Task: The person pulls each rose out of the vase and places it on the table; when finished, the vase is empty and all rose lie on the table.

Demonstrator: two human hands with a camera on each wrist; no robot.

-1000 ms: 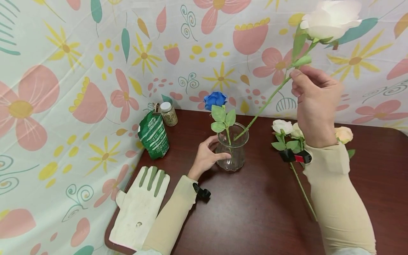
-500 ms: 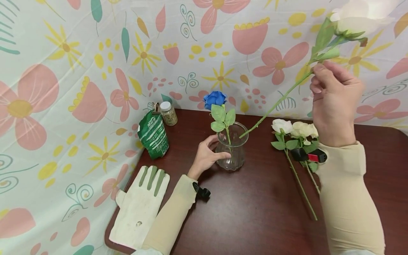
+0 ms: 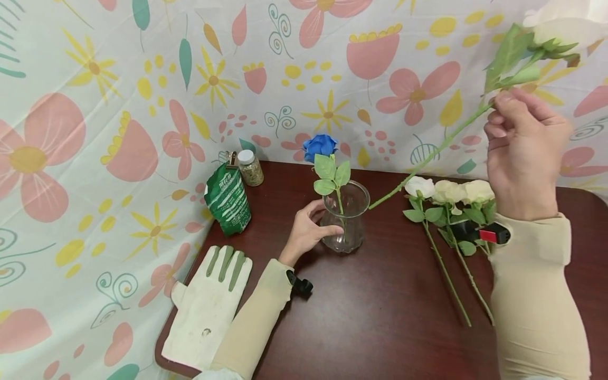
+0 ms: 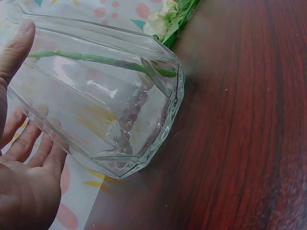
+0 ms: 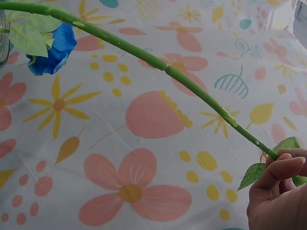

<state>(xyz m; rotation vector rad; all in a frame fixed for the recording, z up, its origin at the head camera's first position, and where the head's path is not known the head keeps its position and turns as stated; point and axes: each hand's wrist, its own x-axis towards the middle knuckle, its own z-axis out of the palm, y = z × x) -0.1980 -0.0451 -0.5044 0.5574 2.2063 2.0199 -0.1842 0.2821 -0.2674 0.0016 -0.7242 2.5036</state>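
Note:
My left hand [image 3: 306, 232] holds the side of a clear glass vase [image 3: 351, 240] on the table, thumb on the near side. A blue rose [image 3: 320, 148] with green leaves stands in the vase, its stem [image 4: 96, 58] seen through the glass in the left wrist view. Up at the right, my right hand [image 3: 529, 153] pinches the green stem [image 5: 168, 71] of a large white rose [image 3: 565, 29], just below its leaves. That stem slants down to the left. Its lower end is beside the vase's right rim; whether they touch I cannot tell.
Several pale roses [image 3: 448, 192] lie on the table [image 3: 370, 327] at the right, partly behind the right forearm. A green bag [image 3: 229, 200], a lidded jar [image 3: 252, 169] and a white glove [image 3: 204, 316] lie along the left side. A floral cloth [image 3: 275, 68] hangs behind.
My right hand has moved right with the white rose, drawing its lower stem end from over the vase mouth to beyond the right rim. My left hand stays on the vase.

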